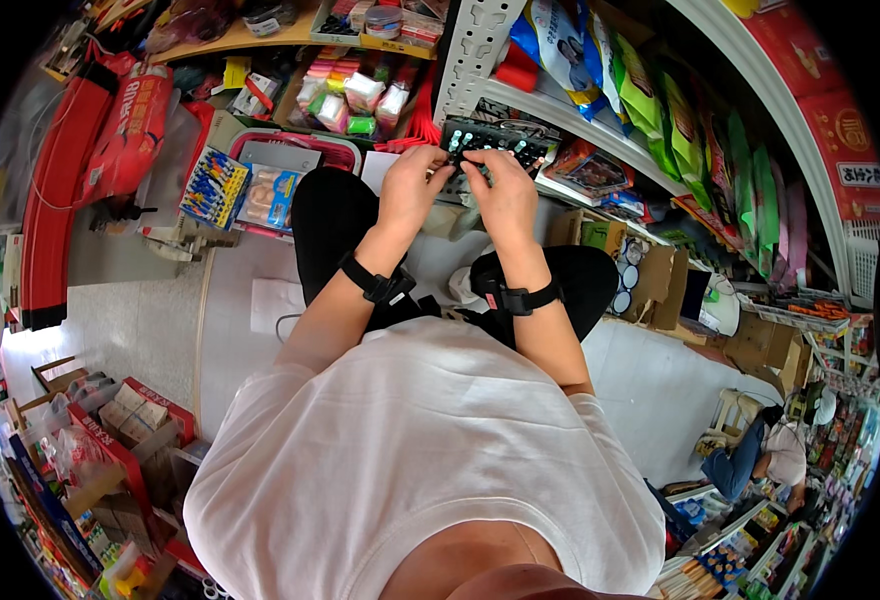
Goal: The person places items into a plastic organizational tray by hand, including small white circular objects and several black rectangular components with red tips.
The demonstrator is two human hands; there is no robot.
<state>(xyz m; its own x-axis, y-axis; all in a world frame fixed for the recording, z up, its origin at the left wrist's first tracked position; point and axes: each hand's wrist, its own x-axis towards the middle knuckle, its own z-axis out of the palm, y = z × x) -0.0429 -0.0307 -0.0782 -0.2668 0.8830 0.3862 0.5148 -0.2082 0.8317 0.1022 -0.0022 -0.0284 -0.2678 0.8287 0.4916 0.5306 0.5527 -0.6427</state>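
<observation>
My left hand [412, 187] and my right hand [501, 187] are raised close together over my lap, thumbs and index fingertips pinched inward. Just beyond the fingertips stands a dark open box [477, 135] with rows of small pen-like items. Whether anything small is between the fingers cannot be made out. A box of blue and yellow pens [216, 187] lies to the left, beside a blue-and-yellow pack with tan contents [271, 196] on a pink-rimmed basket [339, 150]. Black straps with small devices are around both wrists.
Shelves with bagged goods [639, 101] rise at the right, above open cardboard boxes [654, 289]. A red bag [126, 135] hangs at the left. Packed red-edged cartons [102, 442] stand at the lower left. Another person [781, 450] sits low at the far right.
</observation>
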